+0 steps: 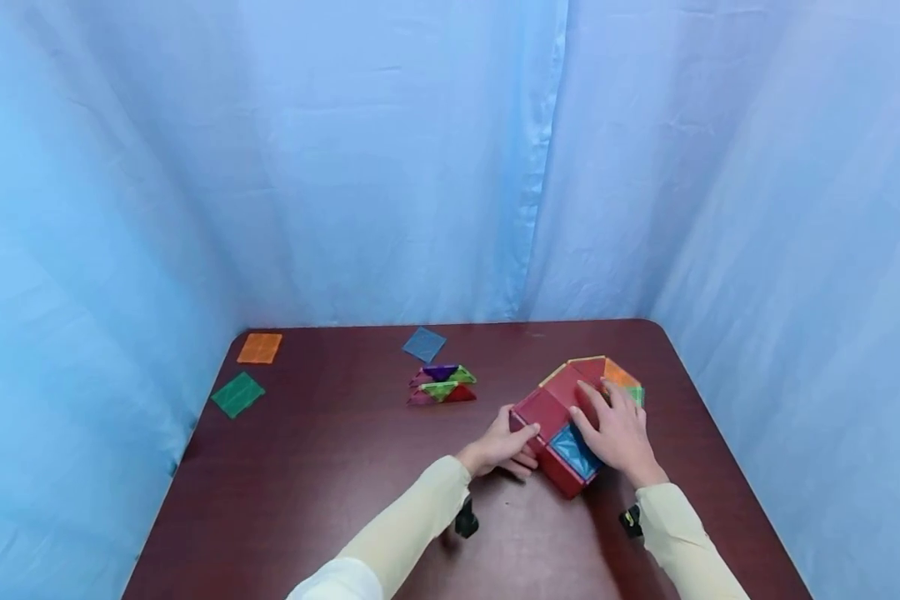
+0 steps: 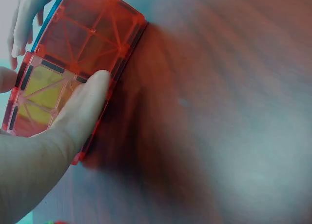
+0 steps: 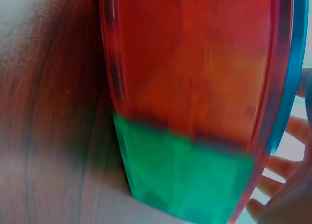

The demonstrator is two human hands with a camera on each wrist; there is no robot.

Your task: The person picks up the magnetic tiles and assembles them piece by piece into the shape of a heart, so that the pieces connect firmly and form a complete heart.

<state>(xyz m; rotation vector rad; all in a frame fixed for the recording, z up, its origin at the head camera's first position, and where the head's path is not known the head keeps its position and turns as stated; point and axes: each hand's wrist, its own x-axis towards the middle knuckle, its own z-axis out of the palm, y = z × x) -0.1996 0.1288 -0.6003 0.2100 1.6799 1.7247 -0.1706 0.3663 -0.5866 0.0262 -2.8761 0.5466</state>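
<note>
A box-like structure of magnetic tiles stands on the right half of the table. Its top is mostly red, with a blue tile near the front and orange and green tiles at the far right. My left hand grips its left corner, thumb over the top edge and fingers against the side wall; the left wrist view shows a finger across a clear red tile wall. Spread over the top, my right hand rests beside the blue tile. Red and green side tiles fill the right wrist view.
Two low rows of small triangular tiles stand mid-table, left of the structure. Behind them lies a blue square tile. An orange tile and a green tile lie at the far left. Blue curtains surround the table.
</note>
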